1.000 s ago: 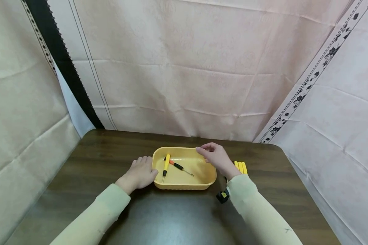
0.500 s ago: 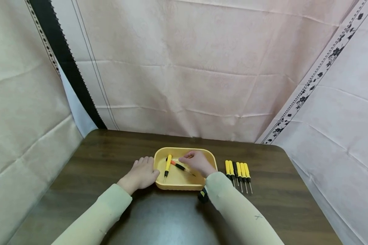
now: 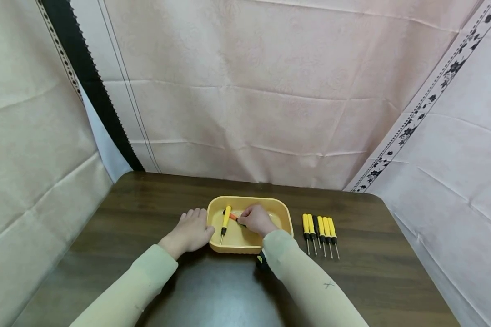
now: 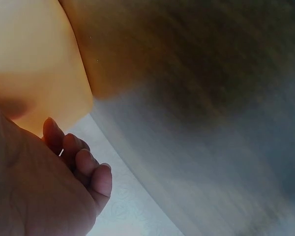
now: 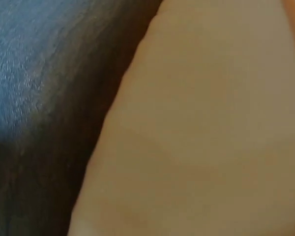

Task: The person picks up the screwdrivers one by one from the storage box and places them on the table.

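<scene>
A yellow plastic tray (image 3: 270,249) stands on the table, holding two screwdrivers. One, a yellow-and-black screwdriver (image 3: 227,218), lies at the left with its shaft toward the person. Partly under its handle lies an orange-and-black screwdriver (image 3: 233,217). My right hand (image 3: 258,220) reaches down into the tray and pinches this second one by its handle; the hand covers its shaft. My left hand (image 3: 193,230) rests against the tray's left side, thumb by the rim. In the left wrist view its fingers (image 4: 101,181) bend loosely beside the tray wall (image 4: 49,93).
Several screwdrivers (image 3: 321,227), mostly yellow-handled, lie in a row right of the tray on the dark wooden table (image 3: 376,272). The right wrist view is filled by the blurred tray wall (image 5: 201,123). A pale cloth (image 3: 245,113) hangs behind the table.
My right hand has moved left and down from above the tray's right rim to the orange-and-black screwdriver, uncovering the row at the right. My left hand has stayed at the tray.
</scene>
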Demonstrator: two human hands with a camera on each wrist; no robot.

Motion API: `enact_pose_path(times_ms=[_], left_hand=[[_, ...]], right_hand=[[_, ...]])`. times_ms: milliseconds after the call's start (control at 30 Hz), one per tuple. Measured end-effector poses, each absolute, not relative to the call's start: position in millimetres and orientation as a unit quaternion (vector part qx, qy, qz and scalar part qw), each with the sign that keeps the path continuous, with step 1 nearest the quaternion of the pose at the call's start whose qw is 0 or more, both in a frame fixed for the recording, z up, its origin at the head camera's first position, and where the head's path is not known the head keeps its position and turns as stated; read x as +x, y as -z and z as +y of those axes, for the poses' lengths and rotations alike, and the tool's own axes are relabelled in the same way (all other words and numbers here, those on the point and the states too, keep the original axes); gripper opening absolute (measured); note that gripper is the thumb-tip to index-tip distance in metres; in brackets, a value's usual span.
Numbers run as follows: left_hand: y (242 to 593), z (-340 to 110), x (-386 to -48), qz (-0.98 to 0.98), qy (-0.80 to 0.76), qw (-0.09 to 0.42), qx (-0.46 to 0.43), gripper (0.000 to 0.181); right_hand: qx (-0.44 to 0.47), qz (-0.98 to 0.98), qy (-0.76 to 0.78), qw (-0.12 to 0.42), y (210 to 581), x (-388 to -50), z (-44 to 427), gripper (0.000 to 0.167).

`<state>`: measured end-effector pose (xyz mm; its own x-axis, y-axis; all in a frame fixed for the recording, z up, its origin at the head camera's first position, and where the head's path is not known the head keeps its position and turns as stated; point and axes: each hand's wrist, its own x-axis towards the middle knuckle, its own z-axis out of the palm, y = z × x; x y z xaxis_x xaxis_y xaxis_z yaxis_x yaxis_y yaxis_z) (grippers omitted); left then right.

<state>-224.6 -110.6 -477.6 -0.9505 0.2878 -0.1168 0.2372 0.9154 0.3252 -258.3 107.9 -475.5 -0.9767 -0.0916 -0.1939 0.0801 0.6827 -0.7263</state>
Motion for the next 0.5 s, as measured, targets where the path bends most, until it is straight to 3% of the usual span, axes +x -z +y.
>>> enact_pose_path(times_ms=[333,500], left_hand=[[477.9,-111.1,-224.1,0.973,-0.162,0.078,0.142,0.044],[478.1,-111.2,-224.2,0.974,-0.158,0.077,0.140,0.045]], right_hand=[[-0.053,0.938,0.333,0.086,477.4,-253.5,104.6,0.010],[-0.063,0.949,0.291,0.099,468.5,-252.7,105.3,0.022]])
